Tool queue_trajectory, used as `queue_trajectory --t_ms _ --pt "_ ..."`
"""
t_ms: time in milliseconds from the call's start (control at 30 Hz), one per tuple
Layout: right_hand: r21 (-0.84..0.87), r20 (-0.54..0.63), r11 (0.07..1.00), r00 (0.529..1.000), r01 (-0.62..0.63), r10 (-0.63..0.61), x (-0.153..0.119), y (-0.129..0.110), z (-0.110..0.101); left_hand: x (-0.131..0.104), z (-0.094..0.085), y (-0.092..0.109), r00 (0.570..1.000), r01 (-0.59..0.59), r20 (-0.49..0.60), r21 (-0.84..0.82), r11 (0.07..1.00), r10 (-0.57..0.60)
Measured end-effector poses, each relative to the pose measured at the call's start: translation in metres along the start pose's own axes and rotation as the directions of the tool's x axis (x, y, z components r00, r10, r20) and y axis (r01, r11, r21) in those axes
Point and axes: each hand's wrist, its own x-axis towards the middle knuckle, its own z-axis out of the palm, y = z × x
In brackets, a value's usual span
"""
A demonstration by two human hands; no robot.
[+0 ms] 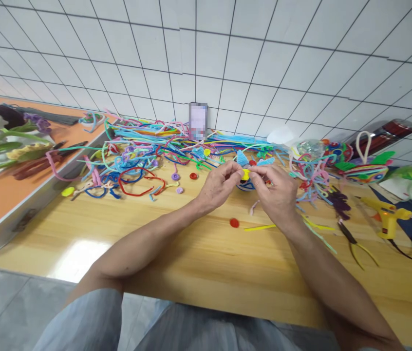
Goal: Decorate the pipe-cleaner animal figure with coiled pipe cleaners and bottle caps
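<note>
Between my two hands is a small yellow piece [245,174], pinched from both sides by the fingertips. My left hand [222,184] is closed on its left side, and my right hand [276,191] is closed on its right side. Just behind and below the fingers, a blue and white item [244,185] shows in part, with light blue pieces [242,158] sticking up above it. A red disc [234,223] and a yellow strip [260,227] lie on the wooden table [206,263] nearer to me.
Tangled colored pipe cleaners [133,158] spread along the wall. A phone [198,121] stands among them. To the right lie pliers [355,243], a yellow glue gun [386,217] and a dark red bottle [384,136]. A metal-edged orange surface [70,131] borders the left.
</note>
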Motion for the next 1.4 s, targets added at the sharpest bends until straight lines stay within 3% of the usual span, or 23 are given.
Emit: queue_trajectory --t_ms 167,333,700,900,1033,1400 --pt "0.084 -0.012 0.995 0.998 -0.062 0.063 -0.006 -0.002 0.008 -0.002 0.007 -0.003 0.992 0.079 -0.079 -0.182 0.980 -0.094" --pt "0.186 0.007 0.965 0.982 -0.187 0.189 -0.012 0.002 0.017 -0.003 0.013 -0.006 0.977 0.166 -0.073 -0.322 0.932 -0.199" --pt "0.099 0.045 0.988 0.993 -0.117 0.113 0.000 -0.003 -0.001 0.004 -0.004 0.004 0.998 -0.030 0.047 -0.051 0.998 0.033" --pt "0.128 0.064 0.982 0.989 -0.137 0.130 -0.001 -0.003 -0.001 0.006 -0.004 0.001 0.997 0.038 0.073 -0.143 0.989 -0.028" --pt "0.235 0.072 0.952 0.980 -0.197 0.185 -0.003 -0.001 0.003 0.006 -0.004 0.001 0.994 0.069 0.095 -0.192 0.979 -0.051" --pt "0.294 0.004 0.944 0.988 -0.148 0.154 -0.012 0.008 0.013 0.003 0.000 0.006 0.995 0.101 0.014 -0.265 0.959 -0.100"
